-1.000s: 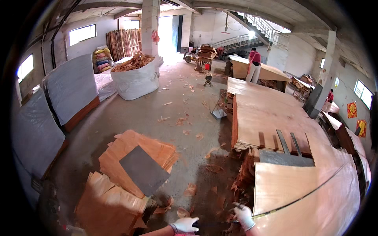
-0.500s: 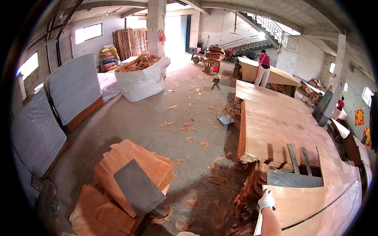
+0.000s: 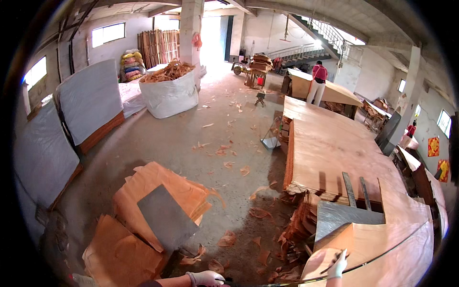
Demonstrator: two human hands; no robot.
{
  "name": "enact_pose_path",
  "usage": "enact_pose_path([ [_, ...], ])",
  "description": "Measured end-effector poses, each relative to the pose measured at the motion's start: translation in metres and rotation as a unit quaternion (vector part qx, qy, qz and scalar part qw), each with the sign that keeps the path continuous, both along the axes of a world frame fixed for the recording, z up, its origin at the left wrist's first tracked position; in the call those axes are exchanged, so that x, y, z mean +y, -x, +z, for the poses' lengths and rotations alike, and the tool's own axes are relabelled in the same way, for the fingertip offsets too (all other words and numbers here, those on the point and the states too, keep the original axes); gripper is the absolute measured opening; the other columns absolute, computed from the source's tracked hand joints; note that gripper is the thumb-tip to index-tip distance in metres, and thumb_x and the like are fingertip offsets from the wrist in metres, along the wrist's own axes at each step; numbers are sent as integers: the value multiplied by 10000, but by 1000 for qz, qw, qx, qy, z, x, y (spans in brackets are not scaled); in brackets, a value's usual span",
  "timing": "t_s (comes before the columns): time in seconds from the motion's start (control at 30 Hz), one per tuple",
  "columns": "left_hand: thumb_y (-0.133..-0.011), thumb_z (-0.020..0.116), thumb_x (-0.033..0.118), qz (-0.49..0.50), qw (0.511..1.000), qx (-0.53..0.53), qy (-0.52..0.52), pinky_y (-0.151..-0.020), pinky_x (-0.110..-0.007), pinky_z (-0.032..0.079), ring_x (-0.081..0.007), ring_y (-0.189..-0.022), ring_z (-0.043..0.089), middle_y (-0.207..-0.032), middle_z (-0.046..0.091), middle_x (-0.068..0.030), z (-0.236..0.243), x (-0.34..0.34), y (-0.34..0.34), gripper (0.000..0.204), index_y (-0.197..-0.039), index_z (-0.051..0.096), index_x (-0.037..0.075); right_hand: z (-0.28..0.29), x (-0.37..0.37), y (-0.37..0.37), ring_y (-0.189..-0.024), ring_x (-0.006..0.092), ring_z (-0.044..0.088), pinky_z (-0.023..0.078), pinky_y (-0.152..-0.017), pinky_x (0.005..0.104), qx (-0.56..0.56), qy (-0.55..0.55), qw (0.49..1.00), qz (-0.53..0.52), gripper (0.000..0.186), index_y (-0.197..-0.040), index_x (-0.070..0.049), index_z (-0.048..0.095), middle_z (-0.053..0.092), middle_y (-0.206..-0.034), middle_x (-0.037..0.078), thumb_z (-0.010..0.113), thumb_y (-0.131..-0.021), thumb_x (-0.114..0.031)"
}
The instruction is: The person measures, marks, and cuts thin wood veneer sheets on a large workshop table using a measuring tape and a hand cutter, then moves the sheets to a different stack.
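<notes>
My right hand (image 3: 337,268), in a white glove, rests on the edge of a thin orange-brown veneer sheet (image 3: 382,248) that lies on the stack at the lower right. Its fingers close around a thin dark stick-like tool (image 3: 332,264). My left hand (image 3: 205,278), also gloved, sits curled at the lower edge above the floor scraps. Something small and dark lies at its fingertips, but I cannot tell whether the hand holds it. A grey board (image 3: 342,215) lies just behind the veneer sheet.
A long stack of plywood sheets (image 3: 330,148) runs along the right. Veneer piles with a grey sheet (image 3: 165,215) lie on the floor at the left. A white bulk bag of scraps (image 3: 169,93) stands farther back. A person in red (image 3: 317,83) works at a far table. Covered panels (image 3: 91,103) lean at the left.
My right hand has moved right and up from the floor scraps onto the veneer sheet. My left hand has come back into view at the lower edge.
</notes>
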State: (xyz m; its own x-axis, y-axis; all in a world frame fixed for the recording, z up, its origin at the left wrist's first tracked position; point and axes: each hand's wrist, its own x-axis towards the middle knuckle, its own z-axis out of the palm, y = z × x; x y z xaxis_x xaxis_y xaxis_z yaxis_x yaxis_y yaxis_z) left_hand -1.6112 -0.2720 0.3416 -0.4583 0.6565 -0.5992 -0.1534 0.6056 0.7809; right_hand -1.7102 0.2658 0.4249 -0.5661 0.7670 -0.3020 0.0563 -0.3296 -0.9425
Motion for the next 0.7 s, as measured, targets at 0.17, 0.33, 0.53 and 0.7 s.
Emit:
enact_pose_path([
  [0.17,-947,537,344,-63,994,84,-39,-754,-332,505,-179,-811,629,-976,685,-72,70,84,25,437,-1291,575,77,-38,-57,-132,-608,150,555,487,-579,260,-8,-419,851,317,307,-1173,-21,619,680,-905,91,538,-973,-240],
  [0.33,-973,541,312,31,992,-3,-120,-608,-248,490,-93,-634,556,-779,624,6,72,137,-8,418,-1309,566,65,42,-194,-181,-1099,319,590,468,-950,354,-37,-484,756,439,294,-1234,-73,603,609,-1189,175,555,-955,-151],
  [0.53,-1022,422,205,139,915,-300,-231,-561,-227,419,-102,-614,484,-765,542,1,82,148,-39,333,-1285,529,32,60,-181,-206,-898,329,601,500,-799,372,-24,-462,750,473,182,-1082,-74,660,597,-1011,154,585,-918,-99],
  [0.7,-1014,418,175,174,902,-291,-268,-573,-232,454,-136,-643,549,-881,612,-80,87,143,-56,259,-1192,548,40,66,-179,-216,-866,316,605,500,-751,376,-18,-487,744,457,172,-1072,-93,671,597,-958,146,602,-915,-104],
])
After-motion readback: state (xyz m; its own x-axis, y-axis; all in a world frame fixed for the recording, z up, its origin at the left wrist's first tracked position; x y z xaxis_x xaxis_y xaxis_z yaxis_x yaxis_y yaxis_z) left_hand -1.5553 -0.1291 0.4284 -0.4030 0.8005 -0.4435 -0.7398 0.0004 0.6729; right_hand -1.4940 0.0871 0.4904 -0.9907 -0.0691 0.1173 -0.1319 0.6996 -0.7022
